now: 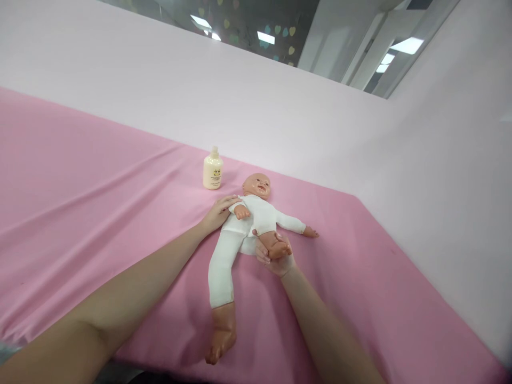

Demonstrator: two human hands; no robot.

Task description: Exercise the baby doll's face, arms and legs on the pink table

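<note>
A baby doll (256,210) with white cloth body and limbs lies on its back, its bare head away from me. My left hand (219,213) is at the doll's side on the left, its fingers closed over the sleeve of the bent arm. The thumb is hidden. My right hand (282,262) grips a bent leg near the doll's foot (279,248), with fingers wrapped around from below and behind. The doll's other leg (221,269) stretches straight toward me. Its other arm (292,222) points out to the right.
A cream-coloured pump bottle (213,169) with a dark label stands beyond my left hand. Pink cloth (100,176) with several creases covers the table. A pale wall (224,101) rises behind it, with a window or mirror (248,26) above showing lights and heart shapes.
</note>
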